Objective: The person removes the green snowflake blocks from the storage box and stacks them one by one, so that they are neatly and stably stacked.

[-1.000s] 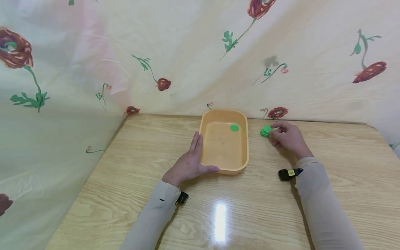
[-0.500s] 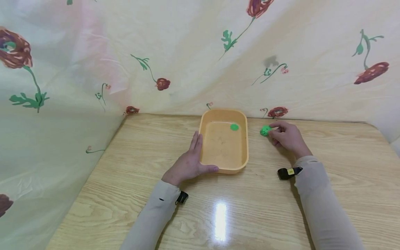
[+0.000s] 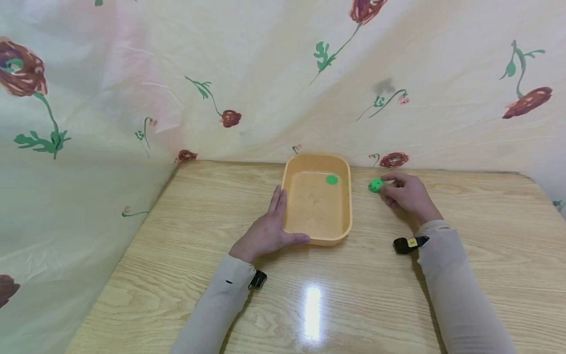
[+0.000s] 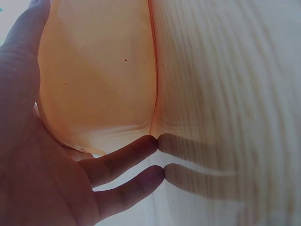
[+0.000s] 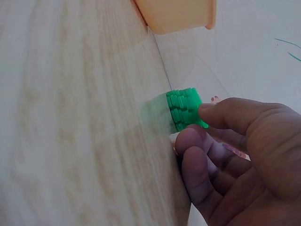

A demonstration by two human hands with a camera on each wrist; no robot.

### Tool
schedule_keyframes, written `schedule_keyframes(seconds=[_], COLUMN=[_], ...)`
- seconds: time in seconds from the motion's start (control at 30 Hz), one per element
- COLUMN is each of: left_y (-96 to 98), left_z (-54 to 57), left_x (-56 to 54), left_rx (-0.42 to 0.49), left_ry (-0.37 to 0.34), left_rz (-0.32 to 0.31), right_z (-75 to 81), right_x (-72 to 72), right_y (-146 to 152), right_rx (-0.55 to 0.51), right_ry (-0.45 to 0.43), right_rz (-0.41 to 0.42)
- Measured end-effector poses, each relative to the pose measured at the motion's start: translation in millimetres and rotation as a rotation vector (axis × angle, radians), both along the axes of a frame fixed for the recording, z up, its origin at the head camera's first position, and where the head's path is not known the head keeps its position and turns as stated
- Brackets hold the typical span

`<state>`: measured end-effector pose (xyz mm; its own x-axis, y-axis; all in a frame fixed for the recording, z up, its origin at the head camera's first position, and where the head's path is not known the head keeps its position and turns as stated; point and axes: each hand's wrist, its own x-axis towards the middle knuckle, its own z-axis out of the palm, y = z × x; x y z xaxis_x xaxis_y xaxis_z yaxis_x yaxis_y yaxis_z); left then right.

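Note:
A light orange plastic tub (image 3: 318, 236) sits on the table with one green disc (image 3: 331, 179) inside, near its far right corner. My left hand (image 3: 265, 233) rests against the tub's near left corner, fingers straight along the left wall and thumb along the front rim. In the left wrist view, two fingertips touch the tabletop beside the tub (image 4: 101, 61). To the tub's right stands a small stack of green scalloped discs (image 5: 185, 108) on the table. My right hand (image 3: 409, 194) pinches at this stack from its right side, its other fingers curled below.
The wood-grain table (image 3: 353, 290) ends at a pale floral sheet (image 3: 265, 83), which hangs behind it and along the left side. Both the tub and the green stack are close to the back edge. A bright light reflection lies on the front of the table.
Both hands and the tub keep their places. The green stack under the right fingertips looks slightly shifted or turned; the view itself moves a little.

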<state>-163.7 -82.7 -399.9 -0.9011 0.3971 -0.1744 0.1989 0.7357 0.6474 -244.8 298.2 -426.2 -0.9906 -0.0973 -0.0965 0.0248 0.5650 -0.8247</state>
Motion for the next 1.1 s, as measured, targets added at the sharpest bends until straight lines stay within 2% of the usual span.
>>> schedule_keyframes(seconds=[0.33, 0.67, 0.87, 1.1], left_y=[-1.6, -3.2, -4.5, -3.0], left_z=[-0.4, 0.5, 0.9, 2.6], left_x=[0.6, 2.3, 2.1, 0.9], left_rx=[0.001, -0.002, -0.012, -0.006], left_ry=[0.006, -0.006, -0.006, -0.008], left_rz=[-0.005, -0.008, -0.009, -0.008], right_z=[1.8, 2.8, 12.4, 31.2], right_x=[3.2, 6.6, 8.8, 6.3], right_y=[-1, -1, -5, -18], right_rx=[0.019, -0.013, -0.090, -0.169], right_ry=[0.009, -0.013, 0.032, 0.100], right_rz=[0.004, -0.005, -0.027, -0.066])
